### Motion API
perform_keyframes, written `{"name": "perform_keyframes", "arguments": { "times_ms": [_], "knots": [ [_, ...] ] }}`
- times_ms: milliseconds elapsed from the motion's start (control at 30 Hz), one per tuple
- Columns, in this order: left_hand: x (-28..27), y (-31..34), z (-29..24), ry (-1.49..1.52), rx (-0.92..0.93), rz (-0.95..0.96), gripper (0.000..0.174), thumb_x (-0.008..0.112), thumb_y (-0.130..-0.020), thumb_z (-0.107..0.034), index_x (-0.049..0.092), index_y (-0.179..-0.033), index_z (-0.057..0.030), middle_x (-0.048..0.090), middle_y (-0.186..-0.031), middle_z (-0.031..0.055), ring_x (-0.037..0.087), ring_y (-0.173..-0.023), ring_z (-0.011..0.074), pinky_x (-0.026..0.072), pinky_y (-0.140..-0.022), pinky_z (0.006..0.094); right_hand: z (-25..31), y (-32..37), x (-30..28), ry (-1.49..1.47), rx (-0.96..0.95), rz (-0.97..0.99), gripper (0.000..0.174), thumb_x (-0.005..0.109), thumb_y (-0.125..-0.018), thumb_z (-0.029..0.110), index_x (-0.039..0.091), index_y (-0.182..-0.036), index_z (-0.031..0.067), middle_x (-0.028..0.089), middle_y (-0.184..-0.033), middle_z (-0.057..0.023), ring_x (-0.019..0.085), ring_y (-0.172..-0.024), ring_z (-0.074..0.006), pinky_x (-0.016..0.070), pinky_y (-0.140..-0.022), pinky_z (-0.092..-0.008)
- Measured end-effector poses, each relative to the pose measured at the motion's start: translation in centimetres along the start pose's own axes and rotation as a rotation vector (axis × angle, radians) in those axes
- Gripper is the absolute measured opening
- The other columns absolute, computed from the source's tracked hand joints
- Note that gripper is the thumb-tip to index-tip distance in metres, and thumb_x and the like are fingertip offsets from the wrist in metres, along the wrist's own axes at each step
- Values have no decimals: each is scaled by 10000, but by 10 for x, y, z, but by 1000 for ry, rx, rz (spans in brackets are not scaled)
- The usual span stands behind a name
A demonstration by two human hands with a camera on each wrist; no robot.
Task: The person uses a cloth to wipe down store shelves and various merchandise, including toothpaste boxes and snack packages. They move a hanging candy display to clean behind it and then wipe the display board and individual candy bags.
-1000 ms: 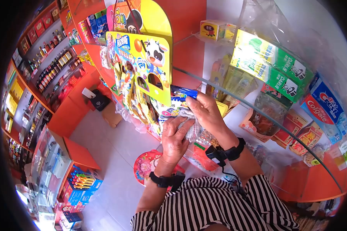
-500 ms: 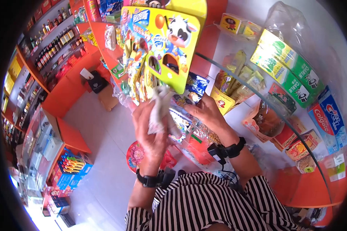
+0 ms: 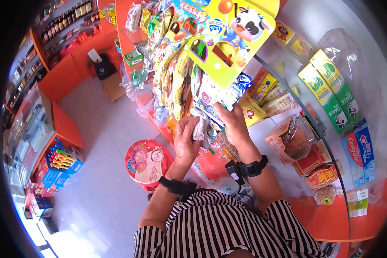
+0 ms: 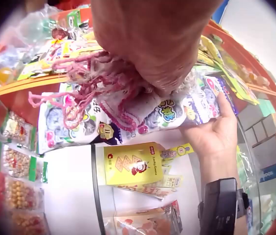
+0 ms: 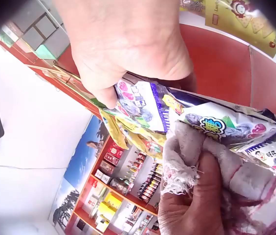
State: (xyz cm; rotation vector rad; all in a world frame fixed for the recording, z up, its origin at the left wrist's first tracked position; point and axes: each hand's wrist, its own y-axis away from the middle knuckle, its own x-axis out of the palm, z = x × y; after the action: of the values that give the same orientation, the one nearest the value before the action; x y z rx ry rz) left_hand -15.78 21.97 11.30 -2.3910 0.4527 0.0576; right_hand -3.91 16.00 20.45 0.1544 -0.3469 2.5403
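Note:
My left hand (image 3: 185, 141) grips a greyish-white rag (image 3: 199, 125) with a frayed pink edge, seen closely in the left wrist view. The rag lies against a strip of joined snack packets (image 4: 150, 120), white and purple with blueberry pictures. My right hand (image 3: 233, 124) pinches that strip farther along, its thumb on the front and the other fingers behind. In the right wrist view the packets (image 5: 211, 122) run slantwise between both hands, the rag (image 5: 235, 169) bunched under the left thumb. Above the hands hangs a yellow card display with a cow (image 3: 236, 36).
Yellow snack packs (image 3: 176, 81) hang left of the hands. A glass shelf edge (image 3: 303, 107) curves past on the right, with toothpaste boxes (image 3: 360, 152) and snack boxes behind it. A round red stool (image 3: 148, 163) stands on the floor to the left.
The left hand lifted the rag off the packets, then brought it back down against them. The right hand keeps hold of the strip. The head view has shifted, putting the display farther right.

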Motion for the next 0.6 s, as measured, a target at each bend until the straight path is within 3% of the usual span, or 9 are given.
{"name": "perform_keyframes", "arguments": {
  "times_ms": [167, 300, 367, 433, 467, 500, 567, 600],
  "knots": [
    [-15, 11, 6, 41, -77, 181, 525, 620, -633, 86, 587, -1126, -90, 543, -1076, 141, 553, -1022, 326, 458, -875, 367, -10, 2, -5, 5, 16, -11, 419, 681, -819, 148, 532, -1172, -23, 613, -1074, -57, 576, -950, -118, 464, -839, -276],
    [-29, 13, 10, 77, -141, 176, 496, 634, -666, 64, 584, -1135, -91, 545, -1080, 143, 553, -1029, 327, 453, -889, 372, -13, 5, -8, -88, 130, -21, 369, 673, -823, 121, 560, -1145, -20, 627, -1060, -59, 588, -930, -121, 466, -830, -274],
    [-37, 7, 1, 14, -42, -25, 474, 625, -692, 58, 580, -1142, -83, 546, -1089, 143, 550, -1032, 325, 446, -900, 369, -19, 7, -11, -71, 112, 9, 421, 668, -836, 181, 535, -1184, -16, 606, -1103, -56, 571, -967, -127, 450, -858, -289],
    [-43, -11, -18, 17, -38, -65, 469, 617, -704, 58, 576, -1151, -78, 542, -1102, 146, 549, -1033, 321, 438, -910, 364, -26, 9, -14, -5, 161, 57, 490, 642, -856, 273, 499, -1236, -2, 573, -1159, -59, 532, -1038, -129, 432, -886, -309],
    [-44, -21, -26, 45, 11, -104, 420, 628, -737, 40, 579, -1142, -59, 552, -1093, 140, 547, -1030, 303, 433, -909, 364, -36, 8, -21, 111, 126, 107, 572, 586, -878, 386, 445, -1295, 21, 535, -1201, -55, 497, -1076, -135, 431, -873, -313],
    [-42, -29, -33, 72, 61, -142, 372, 640, -769, 22, 583, -1132, -40, 562, -1084, 134, 546, -1027, 284, 428, -907, 363, -44, 7, -24, 110, 127, 113, 572, 586, -878, 386, 445, -1295, 21, 535, -1201, -55, 497, -1076, -135, 431, -873, -313],
    [-33, -41, -47, 75, 134, -100, 482, 656, -689, 55, 575, -1152, -53, 540, -1105, 132, 525, -1043, 282, 431, -898, 360, -54, 8, -28, -50, 297, 130, 595, 548, -900, 417, 375, -1336, 51, 490, -1270, -57, 485, -1148, -192, 409, -958, -369],
    [-25, -43, -48, 44, 128, -61, 498, 660, -682, 45, 572, -1156, -81, 531, -1106, 140, 537, -1032, 300, 453, -875, 360, -47, 12, -18, -88, 258, 168, 589, 483, -924, 462, 377, -1338, 57, 483, -1278, -57, 482, -1150, -195, 400, -966, -368]
  ]
}}
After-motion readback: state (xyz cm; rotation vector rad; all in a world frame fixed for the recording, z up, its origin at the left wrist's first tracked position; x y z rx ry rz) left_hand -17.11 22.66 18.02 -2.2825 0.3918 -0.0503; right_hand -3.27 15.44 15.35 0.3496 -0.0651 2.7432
